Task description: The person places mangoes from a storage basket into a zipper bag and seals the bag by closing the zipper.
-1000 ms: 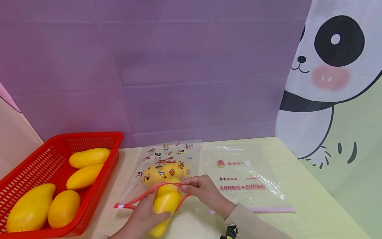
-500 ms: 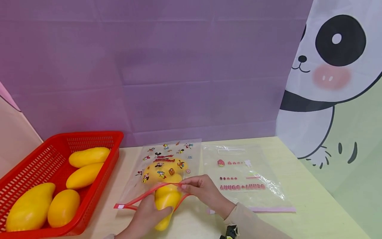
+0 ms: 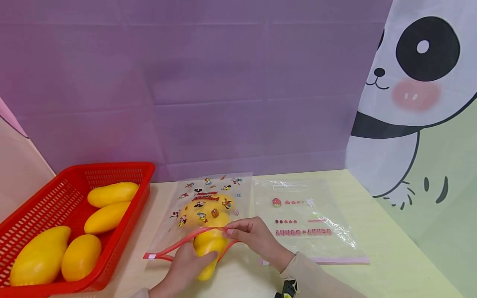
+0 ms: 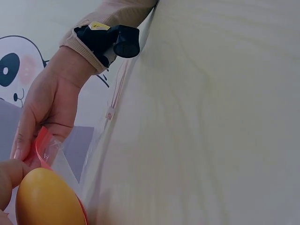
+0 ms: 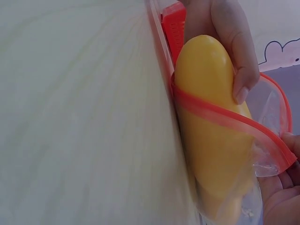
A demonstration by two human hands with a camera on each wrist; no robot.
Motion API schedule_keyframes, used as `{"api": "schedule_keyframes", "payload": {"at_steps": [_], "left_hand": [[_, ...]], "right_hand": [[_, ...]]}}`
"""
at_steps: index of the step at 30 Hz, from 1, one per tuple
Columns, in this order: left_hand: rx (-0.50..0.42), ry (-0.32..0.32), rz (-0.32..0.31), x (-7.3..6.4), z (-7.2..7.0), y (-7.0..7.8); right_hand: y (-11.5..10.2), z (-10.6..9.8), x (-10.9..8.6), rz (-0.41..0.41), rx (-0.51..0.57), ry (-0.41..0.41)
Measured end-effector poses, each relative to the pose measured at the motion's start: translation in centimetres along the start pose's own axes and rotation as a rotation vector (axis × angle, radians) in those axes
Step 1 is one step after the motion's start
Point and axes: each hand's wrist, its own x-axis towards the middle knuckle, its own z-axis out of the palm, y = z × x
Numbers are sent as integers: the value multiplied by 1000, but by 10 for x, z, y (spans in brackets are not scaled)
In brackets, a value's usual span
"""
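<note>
A yellow mango [image 3: 208,243] lies across the red-edged mouth of a clear zip bag [image 3: 164,231] with cartoon prints. My left hand [image 3: 184,265] grips it, the thumb lying over its near part. Pinched between the right hand's [image 3: 257,240] thumb and fingers is the bag's red zip edge, held up at its right side. In the right wrist view, the rear end of the mango [image 5: 206,61] sticks out over the red strip [image 5: 220,112], and the rest lies behind clear plastic. Another mango [image 3: 220,203] shows through the printed film deeper in the bag.
At left a red basket [image 3: 128,244] holds several mangoes [image 3: 41,256]. Right of the printed bag, a second clear zip bag [image 3: 298,248] with a pink edge lies flat. A purple cloth [image 3: 208,82] hangs behind the table [image 3: 387,244].
My left hand has pushed the mango forward, farther into the printed bag, so less of it sticks out. The right hand keeps its pinch on the red edge.
</note>
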Motion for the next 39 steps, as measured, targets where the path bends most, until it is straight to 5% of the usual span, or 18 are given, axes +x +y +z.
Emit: {"api": "schedule_keyframes", "payload": {"at_steps": [8,22,39], "left_hand": [[-47,39,45,4,5,1],[-238,69,-18,8,11,1],[-316,109,1,14,17,3]], "right_hand": [[-1,0,1,16,-20,12],[-2,0,0,33,-23,16],[-1,0,0,35,-19,18]]}}
